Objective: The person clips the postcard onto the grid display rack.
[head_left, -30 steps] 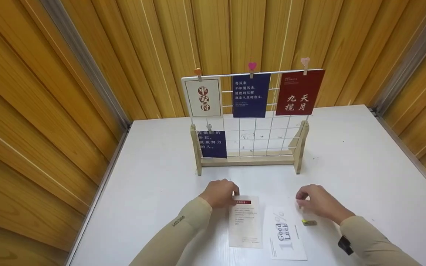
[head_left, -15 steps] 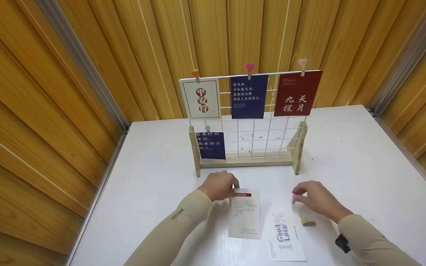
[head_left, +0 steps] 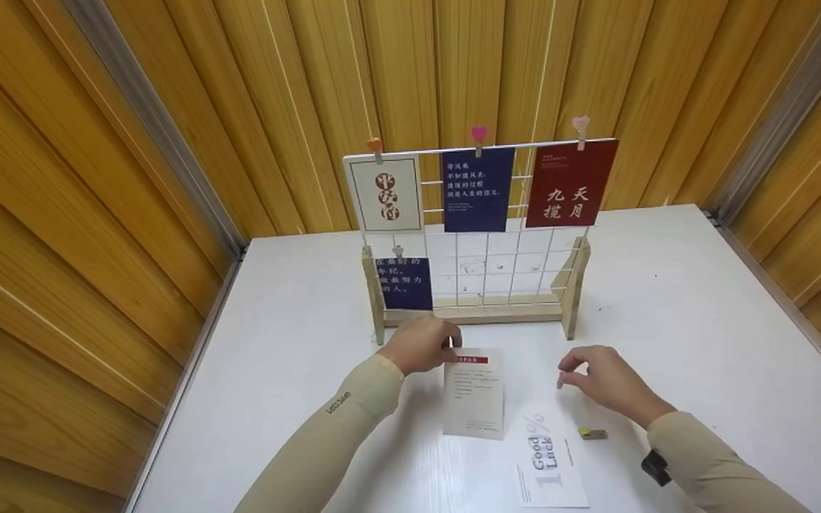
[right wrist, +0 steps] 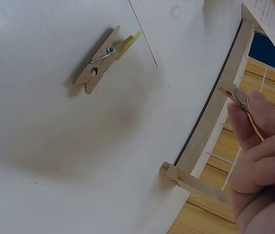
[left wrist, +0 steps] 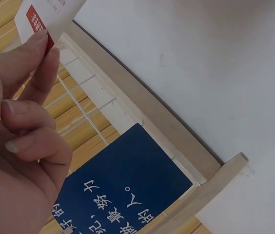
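Note:
My left hand (head_left: 421, 343) pinches the top left corner of a white card (head_left: 474, 399) with a red strip and small print. In the left wrist view, thumb and forefinger hold the card (left wrist: 54, 17) at its red strip. My right hand (head_left: 606, 377) pinches a small wooden clothespin (right wrist: 236, 94) between thumb and forefinger, its jaws pointing away from the fingers. In front of both hands stands a white wire grid rack (head_left: 489, 263) on a wooden base. A dark blue card (head_left: 407, 285) hangs low at its left, just beyond my left hand.
A "Good Luck" card (head_left: 551, 463) lies on the white table, beside another wooden clothespin (head_left: 594, 433) with a yellow piece. Along the rack's top hang a cream card (head_left: 403, 203), a blue card (head_left: 478, 206) and a red card (head_left: 571, 196), each under a heart clip. Wood-panelled walls (head_left: 311, 85) surround the table.
My left hand has carried the white card forward, toward the rack. The right hand has shifted slightly left and forward with the clothespin. The view has tilted a little.

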`<state>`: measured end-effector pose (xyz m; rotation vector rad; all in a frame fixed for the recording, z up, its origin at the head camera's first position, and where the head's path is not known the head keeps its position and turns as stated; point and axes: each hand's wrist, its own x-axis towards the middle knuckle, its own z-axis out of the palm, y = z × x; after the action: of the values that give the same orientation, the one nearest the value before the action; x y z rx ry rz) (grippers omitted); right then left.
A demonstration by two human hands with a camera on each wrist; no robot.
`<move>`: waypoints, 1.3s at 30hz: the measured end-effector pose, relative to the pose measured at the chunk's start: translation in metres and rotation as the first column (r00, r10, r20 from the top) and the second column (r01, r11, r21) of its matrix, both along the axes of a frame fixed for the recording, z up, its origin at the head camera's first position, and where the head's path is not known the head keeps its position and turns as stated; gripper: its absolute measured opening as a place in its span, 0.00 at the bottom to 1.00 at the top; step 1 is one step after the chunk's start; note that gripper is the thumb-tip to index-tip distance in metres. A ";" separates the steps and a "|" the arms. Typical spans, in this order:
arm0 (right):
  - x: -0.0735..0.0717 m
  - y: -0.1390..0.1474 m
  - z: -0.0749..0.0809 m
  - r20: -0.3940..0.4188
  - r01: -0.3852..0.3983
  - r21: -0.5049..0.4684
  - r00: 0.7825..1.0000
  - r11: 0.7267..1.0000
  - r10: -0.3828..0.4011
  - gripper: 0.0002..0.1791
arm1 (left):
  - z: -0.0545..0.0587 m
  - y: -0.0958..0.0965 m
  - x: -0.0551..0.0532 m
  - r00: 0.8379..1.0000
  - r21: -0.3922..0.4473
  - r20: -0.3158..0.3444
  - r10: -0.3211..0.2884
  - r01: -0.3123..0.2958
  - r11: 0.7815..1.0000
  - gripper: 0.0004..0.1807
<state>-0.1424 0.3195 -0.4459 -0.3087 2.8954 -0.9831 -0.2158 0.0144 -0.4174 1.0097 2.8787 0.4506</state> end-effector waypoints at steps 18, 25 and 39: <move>-0.007 -0.004 0.008 -0.048 0.047 -0.023 0.998 0.999 -0.048 0.03 | 0.028 0.001 -0.018 0.996 0.102 0.063 0.069 -0.075 0.992 0.08; -0.008 -0.005 0.009 -0.039 0.051 -0.033 0.998 0.998 -0.052 0.03 | 0.036 0.005 -0.028 0.998 0.087 -0.034 0.049 -0.046 0.995 0.07; -0.004 -0.003 0.009 -0.020 0.060 -0.040 0.998 0.997 -0.061 0.04 | 0.044 0.008 -0.049 0.956 0.104 -0.288 0.054 -0.025 0.994 0.06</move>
<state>-0.1463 0.3170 -0.4373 -0.2369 2.9237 -1.0530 -0.2648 0.0225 -0.3732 1.1217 3.1695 0.4898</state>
